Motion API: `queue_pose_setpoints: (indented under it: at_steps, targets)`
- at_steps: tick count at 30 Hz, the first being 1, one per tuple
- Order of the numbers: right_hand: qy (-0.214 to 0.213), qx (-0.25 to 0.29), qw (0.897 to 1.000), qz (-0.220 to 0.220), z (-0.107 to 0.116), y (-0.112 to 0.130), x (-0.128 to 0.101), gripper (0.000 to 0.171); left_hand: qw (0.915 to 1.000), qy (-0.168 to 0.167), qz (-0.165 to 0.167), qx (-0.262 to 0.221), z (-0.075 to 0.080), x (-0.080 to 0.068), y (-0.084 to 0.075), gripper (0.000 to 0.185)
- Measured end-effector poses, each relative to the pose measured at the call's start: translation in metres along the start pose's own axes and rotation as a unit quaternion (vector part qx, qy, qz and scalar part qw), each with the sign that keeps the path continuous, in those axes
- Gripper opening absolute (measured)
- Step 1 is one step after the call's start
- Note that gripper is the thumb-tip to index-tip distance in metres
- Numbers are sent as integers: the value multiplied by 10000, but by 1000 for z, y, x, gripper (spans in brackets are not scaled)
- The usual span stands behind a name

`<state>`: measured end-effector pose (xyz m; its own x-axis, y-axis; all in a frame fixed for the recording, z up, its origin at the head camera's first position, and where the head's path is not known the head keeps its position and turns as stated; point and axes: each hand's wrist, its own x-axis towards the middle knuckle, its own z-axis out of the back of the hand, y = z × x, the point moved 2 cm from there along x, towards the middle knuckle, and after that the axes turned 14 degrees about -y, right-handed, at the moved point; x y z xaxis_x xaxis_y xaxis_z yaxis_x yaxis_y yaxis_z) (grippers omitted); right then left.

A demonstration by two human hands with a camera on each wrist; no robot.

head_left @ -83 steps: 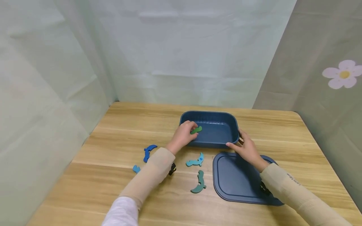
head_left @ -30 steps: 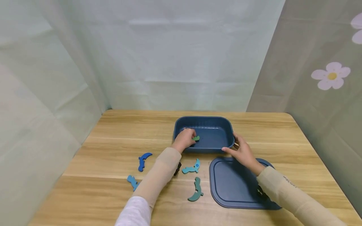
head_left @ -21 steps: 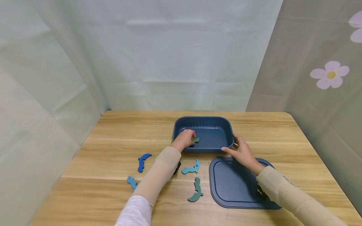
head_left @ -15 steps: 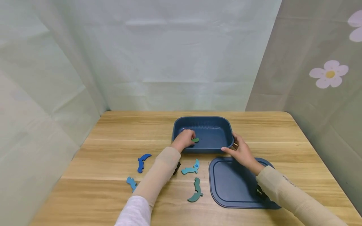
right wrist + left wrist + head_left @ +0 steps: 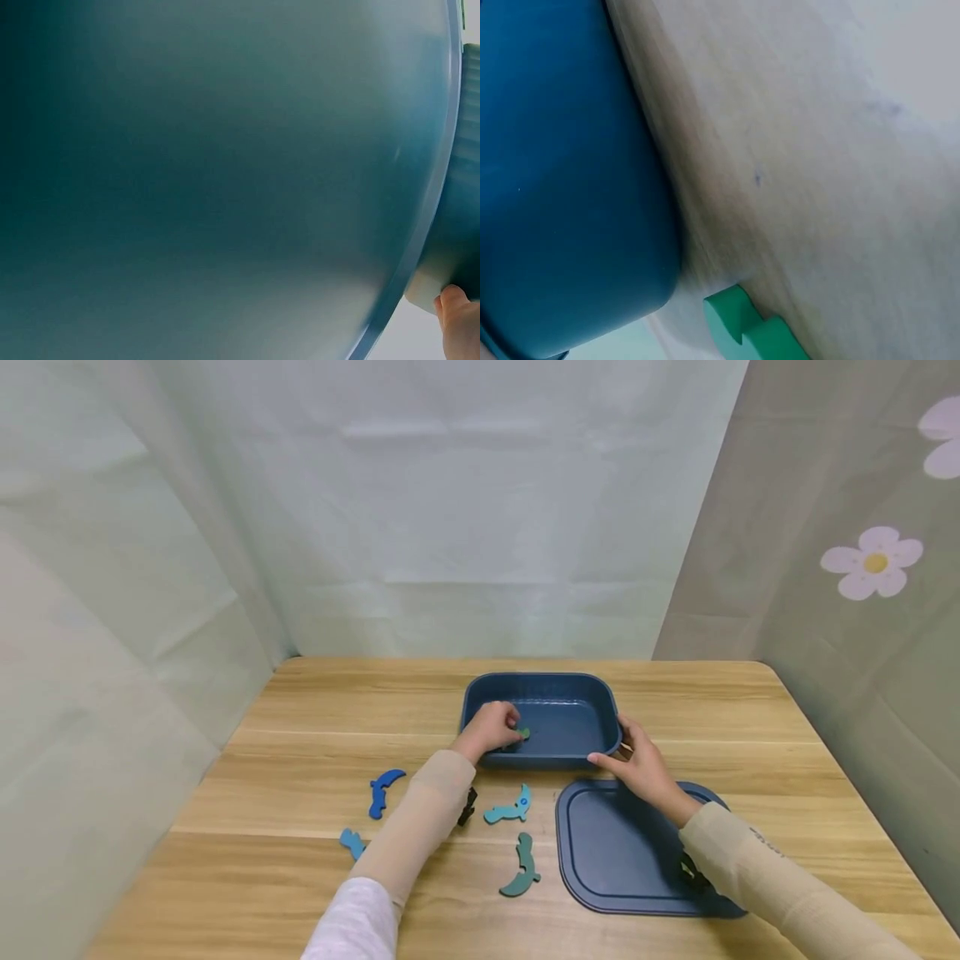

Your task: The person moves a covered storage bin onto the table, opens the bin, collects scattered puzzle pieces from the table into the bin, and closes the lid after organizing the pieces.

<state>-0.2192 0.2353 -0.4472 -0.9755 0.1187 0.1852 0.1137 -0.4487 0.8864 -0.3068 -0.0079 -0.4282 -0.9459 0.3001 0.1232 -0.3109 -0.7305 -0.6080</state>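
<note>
left hand (image 5: 491, 727) inside box (image 5: 570, 687), fingers curled, pinching green piece (image 5: 522, 733) low over the box floor | right hand (image 5: 637, 766) fingers spread on box's right near corner, seemingly bracing it | lid (image 5: 622, 852) flat beside box, leaving it open | count: 1 box, 1 lid, 1 piece held, 4 pieces on table (image 5: 300, 760)
</note>
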Motion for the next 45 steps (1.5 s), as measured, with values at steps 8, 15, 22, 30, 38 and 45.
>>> queue_pose_setpoints:
  at_steps: [8,15,22,30,38,45]
  targets:
    - [14,-24,10000,-15,-2,-1,5,88,9994,-171,-54,-305,3,4,3,31]
    - [24,-53,10000,11,-2,-2,9,89,9985,-456,-122,-272,10,4,-2,31]
    - [9,-90,10000,5,0,-2,11,89,9967,-793,-133,-57,18,1,-8,31]
    - [19,-54,10000,-67,0,-3,14,91,9952,-832,-460,229,28,-9,-18,32]
    - [31,-22,10000,-63,-1,-4,14,91,9918,-877,-898,243,32,-24,-24,30]
    - [22,-9,10000,2,-2,-4,17,90,9882,-773,-1262,406,38,-37,-28,31]
